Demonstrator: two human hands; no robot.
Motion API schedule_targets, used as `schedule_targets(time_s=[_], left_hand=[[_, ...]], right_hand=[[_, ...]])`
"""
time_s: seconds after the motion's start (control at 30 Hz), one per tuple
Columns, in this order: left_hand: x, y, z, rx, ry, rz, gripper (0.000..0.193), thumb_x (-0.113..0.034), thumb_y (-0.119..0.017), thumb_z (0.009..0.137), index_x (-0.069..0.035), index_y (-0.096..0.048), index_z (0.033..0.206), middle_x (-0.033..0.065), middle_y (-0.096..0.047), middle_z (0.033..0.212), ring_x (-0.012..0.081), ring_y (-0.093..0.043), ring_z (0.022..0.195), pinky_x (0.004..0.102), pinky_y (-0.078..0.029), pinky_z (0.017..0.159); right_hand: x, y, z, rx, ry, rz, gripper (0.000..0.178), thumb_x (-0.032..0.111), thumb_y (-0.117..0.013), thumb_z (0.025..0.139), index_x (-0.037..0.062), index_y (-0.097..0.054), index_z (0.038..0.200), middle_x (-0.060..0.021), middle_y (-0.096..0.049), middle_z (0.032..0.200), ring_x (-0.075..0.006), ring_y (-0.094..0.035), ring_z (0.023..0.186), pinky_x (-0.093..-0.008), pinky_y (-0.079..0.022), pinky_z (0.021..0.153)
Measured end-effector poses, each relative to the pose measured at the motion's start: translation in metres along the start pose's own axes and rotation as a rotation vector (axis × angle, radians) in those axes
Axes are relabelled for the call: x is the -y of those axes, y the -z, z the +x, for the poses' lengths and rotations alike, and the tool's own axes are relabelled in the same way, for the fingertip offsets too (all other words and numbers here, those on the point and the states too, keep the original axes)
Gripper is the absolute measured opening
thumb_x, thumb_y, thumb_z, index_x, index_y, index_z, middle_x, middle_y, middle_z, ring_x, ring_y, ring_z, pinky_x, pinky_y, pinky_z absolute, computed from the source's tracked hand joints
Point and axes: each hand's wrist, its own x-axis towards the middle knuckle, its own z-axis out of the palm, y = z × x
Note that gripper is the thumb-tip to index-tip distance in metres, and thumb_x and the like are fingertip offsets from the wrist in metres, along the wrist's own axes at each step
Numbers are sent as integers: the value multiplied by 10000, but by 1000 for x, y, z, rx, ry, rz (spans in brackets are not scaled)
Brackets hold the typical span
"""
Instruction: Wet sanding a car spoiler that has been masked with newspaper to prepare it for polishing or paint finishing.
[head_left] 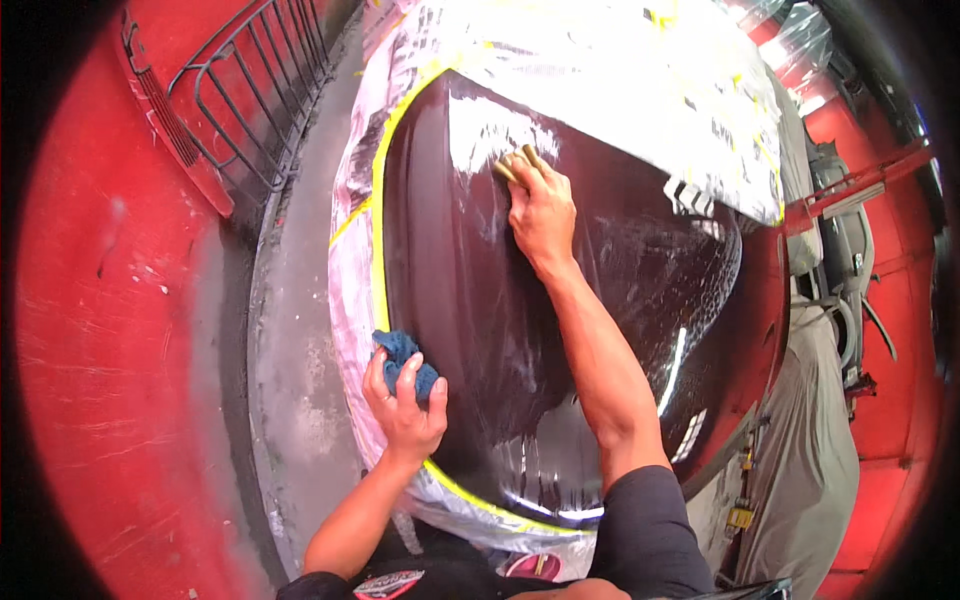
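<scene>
A dark, glossy maroon car panel point(620, 270) lies in front of me, its surface wet and streaked. Yellow masking tape point(378, 230) runs round its left and near edge. On the panel's upper left part, my right hand point(543, 215) presses a small olive-brown piece point(506, 170) that looks like folded sandpaper; the fingers partly hide it. My left hand point(405, 410) grips a crumpled blue cloth point(398, 350) at the taped left edge, fingers curled round it.
White masking sheet point(620, 80) covers the car beyond the panel, and plastic film point(350, 270) hangs along its left side. A black metal rack point(250, 90) stands at the far left by a red wall point(110, 330). At right are a grey draped cover point(805, 450) and loose car parts point(845, 260).
</scene>
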Motion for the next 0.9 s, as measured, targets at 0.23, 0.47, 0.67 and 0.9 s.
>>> schedule_targets(time_s=[0.23,0.47,0.67,0.9], left_hand=[[12,17,-3,2,1,112,483,-229,-727,844,-81,-581,1280,256,-377,1441,435,-386,1318,524,-305,1110],[-1,0,-3,-14,38,15,462,-230,-723,855,-79,-597,1273,257,-384,1437,433,-388,1317,518,-308,1109],[9,17,0,-3,11,73,448,-219,-717,858,-88,-605,1272,251,-397,1429,431,-409,1295,525,-330,1094],[-2,1,5,-39,8,-6,458,-221,-745,838,-116,-615,1264,232,-414,1415,421,-428,1275,520,-346,1081]], right_hand=[[52,47,-132,52,12,155,387,-46,-694,809,93,-690,1170,-168,-610,1338,-370,-603,1172,-439,-496,1012],[16,4,-17,51,86,93,280,47,-630,894,78,-677,1169,-181,-647,1248,-386,-598,1117,-463,-500,957],[81,84,-193,188,-36,311,336,-52,-681,825,82,-719,1130,-214,-643,1267,-375,-621,1160,-435,-478,1033],[29,-20,32,152,172,183,356,47,-667,874,105,-670,1225,-181,-657,1240,-405,-615,1099,-469,-501,940]])
